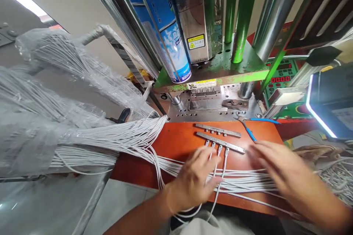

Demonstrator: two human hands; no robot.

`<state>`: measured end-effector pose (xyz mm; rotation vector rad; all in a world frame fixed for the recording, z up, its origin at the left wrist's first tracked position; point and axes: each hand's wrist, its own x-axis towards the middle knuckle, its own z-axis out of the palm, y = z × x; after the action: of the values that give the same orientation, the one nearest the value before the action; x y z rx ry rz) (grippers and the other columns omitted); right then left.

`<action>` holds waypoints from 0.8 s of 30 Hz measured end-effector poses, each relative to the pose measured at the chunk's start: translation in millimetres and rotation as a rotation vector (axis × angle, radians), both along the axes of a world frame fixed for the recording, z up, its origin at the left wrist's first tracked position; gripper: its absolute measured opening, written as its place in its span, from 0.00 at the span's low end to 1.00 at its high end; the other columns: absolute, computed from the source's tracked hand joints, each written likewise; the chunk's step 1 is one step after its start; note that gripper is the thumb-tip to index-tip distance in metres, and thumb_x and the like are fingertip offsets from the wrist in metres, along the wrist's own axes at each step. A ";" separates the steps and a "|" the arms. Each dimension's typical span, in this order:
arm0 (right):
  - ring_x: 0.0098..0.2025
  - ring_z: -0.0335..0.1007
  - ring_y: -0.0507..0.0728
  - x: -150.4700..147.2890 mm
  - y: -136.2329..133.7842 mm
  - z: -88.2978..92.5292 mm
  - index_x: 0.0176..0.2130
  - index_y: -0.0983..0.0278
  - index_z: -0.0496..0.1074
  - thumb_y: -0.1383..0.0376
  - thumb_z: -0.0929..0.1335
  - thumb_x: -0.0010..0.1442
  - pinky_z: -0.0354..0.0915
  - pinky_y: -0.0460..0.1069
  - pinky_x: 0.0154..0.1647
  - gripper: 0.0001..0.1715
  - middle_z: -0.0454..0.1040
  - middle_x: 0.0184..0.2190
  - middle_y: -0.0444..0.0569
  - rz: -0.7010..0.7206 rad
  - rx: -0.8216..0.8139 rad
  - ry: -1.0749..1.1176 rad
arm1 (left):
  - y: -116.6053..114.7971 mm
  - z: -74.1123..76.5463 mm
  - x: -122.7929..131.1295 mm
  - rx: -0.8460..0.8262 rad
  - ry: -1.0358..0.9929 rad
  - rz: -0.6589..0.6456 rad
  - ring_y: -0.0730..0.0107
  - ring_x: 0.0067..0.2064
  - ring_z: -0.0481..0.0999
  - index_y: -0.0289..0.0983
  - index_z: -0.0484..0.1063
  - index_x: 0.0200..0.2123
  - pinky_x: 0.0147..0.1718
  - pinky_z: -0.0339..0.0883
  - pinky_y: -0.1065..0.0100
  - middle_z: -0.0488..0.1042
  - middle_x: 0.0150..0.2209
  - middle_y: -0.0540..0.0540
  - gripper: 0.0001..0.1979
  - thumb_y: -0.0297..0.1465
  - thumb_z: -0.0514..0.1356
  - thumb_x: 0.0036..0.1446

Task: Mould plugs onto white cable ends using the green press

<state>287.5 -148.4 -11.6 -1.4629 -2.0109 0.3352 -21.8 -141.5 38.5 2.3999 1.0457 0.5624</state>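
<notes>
My left hand (195, 174) is curled round several white cables (225, 159), with the cables passing between its thumb and fingers. Their small metal-ended plugs sit in the near edge of a slim metal bar (220, 142), which lies on the orange-brown worktop (176, 136). Just behind it rests a second metal bar (217, 130), with small studs along its near side and no cables. My right hand (286, 174) is blurred by motion, its fingers stretched out near the right end of the cabled bar. It appears to hold nothing.
Blue-handled pliers (249, 128) lie behind my right hand. Beyond the worktop stands a green press (239, 69) with a metal mould base (206, 104) and a blue spray can (171, 36). White cable bundles (116, 136) fill the left. A lit control panel (281, 79) is at right.
</notes>
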 end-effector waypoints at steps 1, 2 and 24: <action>0.53 0.72 0.65 -15.6 6.0 -4.5 0.57 0.55 0.73 0.57 0.63 0.72 0.69 0.61 0.53 0.19 0.76 0.54 0.56 0.077 -0.027 -0.056 | -13.9 -6.7 8.8 0.035 0.089 -0.029 0.49 0.64 0.67 0.35 0.70 0.60 0.65 0.62 0.50 0.70 0.60 0.34 0.23 0.42 0.59 0.67; 0.51 0.71 0.65 -31.5 12.6 -9.1 0.58 0.57 0.72 0.59 0.61 0.72 0.69 0.61 0.51 0.19 0.75 0.52 0.56 0.109 -0.050 -0.116 | -23.4 -14.4 14.8 0.077 0.151 -0.011 0.46 0.65 0.64 0.34 0.69 0.61 0.66 0.59 0.46 0.68 0.62 0.33 0.28 0.45 0.60 0.66; 0.44 0.66 0.61 -43.3 52.1 -5.1 0.52 0.58 0.71 0.62 0.61 0.73 0.65 0.57 0.47 0.13 0.71 0.41 0.52 0.086 -0.021 0.169 | -26.9 -52.9 20.2 0.474 0.152 -0.012 0.57 0.40 0.72 0.34 0.75 0.46 0.46 0.65 0.55 0.75 0.38 0.40 0.29 0.54 0.51 0.67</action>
<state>244.2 -96.4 -16.7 -1.3168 -1.9422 0.5007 -1.6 -168.4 -14.3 2.8971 1.0513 0.6967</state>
